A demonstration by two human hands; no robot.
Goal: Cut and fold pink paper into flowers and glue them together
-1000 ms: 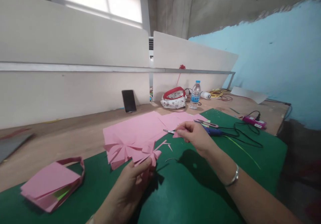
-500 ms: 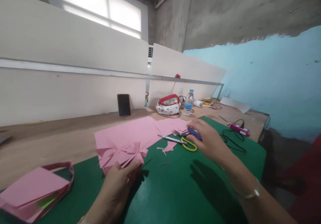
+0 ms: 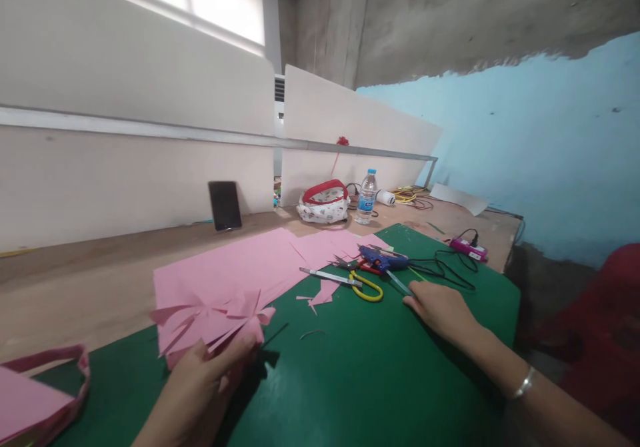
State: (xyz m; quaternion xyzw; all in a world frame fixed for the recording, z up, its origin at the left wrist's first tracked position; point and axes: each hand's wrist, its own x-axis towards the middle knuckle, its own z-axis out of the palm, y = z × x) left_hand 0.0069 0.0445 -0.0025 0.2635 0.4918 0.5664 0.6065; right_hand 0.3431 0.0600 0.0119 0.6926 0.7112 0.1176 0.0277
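Observation:
My left hand (image 3: 200, 383) is closed on a piece of pink paper (image 3: 215, 320) with folded, bow-like cut strips standing up from it. To the right, my right hand (image 3: 443, 310) has its fingers pinched at the end of a translucent glue stick (image 3: 397, 282). That stick sticks out of a blue glue gun (image 3: 377, 258), which lies on its side. Touching or close beside the gun are scissors with yellow handles (image 3: 369, 297) and a slim white-and-grey tool (image 3: 327, 276). Small pink paper scraps (image 3: 323, 295) lie just in front of them.
Large pink paper sheets (image 3: 225, 267) cover the green mat's (image 3: 350, 380) back edge. Behind stand a phone (image 3: 225, 205), a white-and-red pouch (image 3: 325, 205) and a water bottle (image 3: 367, 200). A purple power strip (image 3: 469, 249) with black cable lies right. A pink paper bag (image 3: 30, 393) is at left.
My right hand has moved from the glue gun down and right to its glue stick. The gun now lies uncovered. My left hand keeps the pink paper; the view has turned slightly right.

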